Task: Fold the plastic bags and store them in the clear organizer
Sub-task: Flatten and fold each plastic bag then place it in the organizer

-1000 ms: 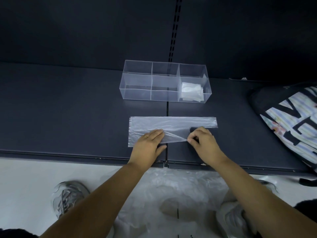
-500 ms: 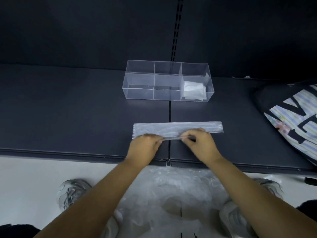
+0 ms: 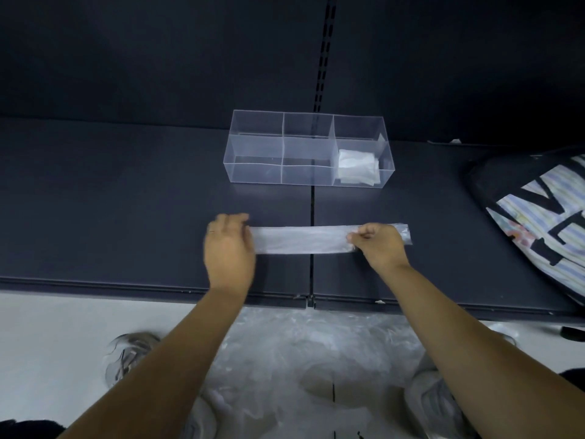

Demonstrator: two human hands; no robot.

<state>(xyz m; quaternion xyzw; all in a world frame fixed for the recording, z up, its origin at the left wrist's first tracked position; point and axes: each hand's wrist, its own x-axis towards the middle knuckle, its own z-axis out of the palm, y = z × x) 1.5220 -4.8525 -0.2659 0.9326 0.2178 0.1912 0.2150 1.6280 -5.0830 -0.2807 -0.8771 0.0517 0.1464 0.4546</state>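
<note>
A clear plastic bag (image 3: 302,239) lies folded into a long narrow strip on the dark shelf (image 3: 126,201). My left hand (image 3: 228,248) covers the strip's left end, blurred, fingers fairly straight. My right hand (image 3: 378,245) pinches the strip near its right end with curled fingers. Behind the strip stands the clear organizer (image 3: 253,172) with several compartments. A folded white bag (image 3: 357,167) lies in its front right compartment; the other compartments look bare.
A black bag with a striped, lettered panel (image 3: 538,223) lies on the shelf at the right. Below the shelf edge, a heap of loose plastic bags (image 3: 300,359) sits on the floor between two grey shoes (image 3: 129,356).
The bag went from a wide sheet to a narrow strip. Both hands slid apart from the middle toward the strip's ends.
</note>
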